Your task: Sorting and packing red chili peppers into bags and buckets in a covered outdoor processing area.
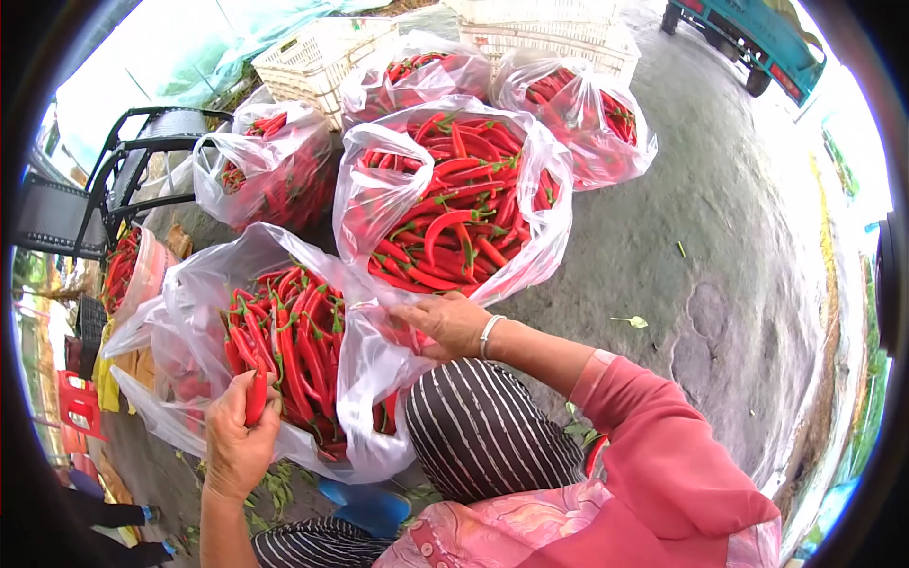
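Observation:
My left hand (241, 437) is closed around a red chilli pepper (257, 397), held upright at the near edge of an opened clear plastic bag (376, 433). Long red chillies (298, 348) with green stems stand bunched inside that bag. My right hand (449, 325), with a pale bangle at the wrist, lies against the plastic between this bag and a larger one. Its fingers are stretched out and their tips are partly lost against the film. The larger clear bag (543, 241) beyond is filled with loose chillies (461, 206).
More chilli-filled bags stand behind: one at left (277, 170), one at back (419, 78), one at right (575, 121). White plastic crates (319, 64) sit beyond. A black-framed chair (149, 153) and a chilli-filled bucket (145, 273) are left; a blue-green vehicle (756, 46) is far right.

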`<state>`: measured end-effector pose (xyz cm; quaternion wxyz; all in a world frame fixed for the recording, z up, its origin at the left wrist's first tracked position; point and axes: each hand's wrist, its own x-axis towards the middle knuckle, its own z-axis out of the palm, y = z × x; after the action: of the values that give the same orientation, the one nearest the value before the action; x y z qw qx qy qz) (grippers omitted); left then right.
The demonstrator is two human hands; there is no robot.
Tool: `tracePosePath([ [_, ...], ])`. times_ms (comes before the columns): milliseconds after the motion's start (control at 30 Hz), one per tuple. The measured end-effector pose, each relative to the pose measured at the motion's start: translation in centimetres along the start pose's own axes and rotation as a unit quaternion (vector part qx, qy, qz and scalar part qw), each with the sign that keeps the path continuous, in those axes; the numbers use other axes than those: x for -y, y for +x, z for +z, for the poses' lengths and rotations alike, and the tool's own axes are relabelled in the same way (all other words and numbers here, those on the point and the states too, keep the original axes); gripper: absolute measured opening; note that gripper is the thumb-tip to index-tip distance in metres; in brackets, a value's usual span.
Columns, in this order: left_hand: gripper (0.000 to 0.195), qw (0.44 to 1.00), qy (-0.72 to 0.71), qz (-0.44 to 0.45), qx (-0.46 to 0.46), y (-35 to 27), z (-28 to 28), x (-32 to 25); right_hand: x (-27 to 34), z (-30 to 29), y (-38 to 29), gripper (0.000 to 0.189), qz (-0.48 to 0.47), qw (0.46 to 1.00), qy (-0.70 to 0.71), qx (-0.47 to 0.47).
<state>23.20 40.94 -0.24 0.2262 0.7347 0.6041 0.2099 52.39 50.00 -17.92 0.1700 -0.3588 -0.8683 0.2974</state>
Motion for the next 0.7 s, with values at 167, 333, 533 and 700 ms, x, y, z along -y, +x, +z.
tracePosePath([
  [167, 0.024, 0.999, 0.000, 0.011, -0.046, -1.7, -0.2, 0.3, -2.5, -0.8, 0.2, 0.028, 0.143, 0.988, -0.046, -0.040],
  [333, 0.022, 0.988, -0.129, -0.049, -0.067, -0.8, 0.0, 0.8, -4.6, -5.2, 0.0, 0.017, 0.137, 0.935, 0.105, -0.309],
  [533, 0.015, 0.991, -0.070, 0.105, -0.035, 8.6, 1.9, 0.7, -5.3, -10.7, -3.2, 0.035, 0.175, 0.936, -0.141, -0.272],
  [700, 0.030, 0.972, 0.055, 0.229, -0.005, 19.6, 9.6, -0.6, -7.1, -10.3, -6.6, 0.066, 0.326, 0.878, -0.318, -0.148],
])
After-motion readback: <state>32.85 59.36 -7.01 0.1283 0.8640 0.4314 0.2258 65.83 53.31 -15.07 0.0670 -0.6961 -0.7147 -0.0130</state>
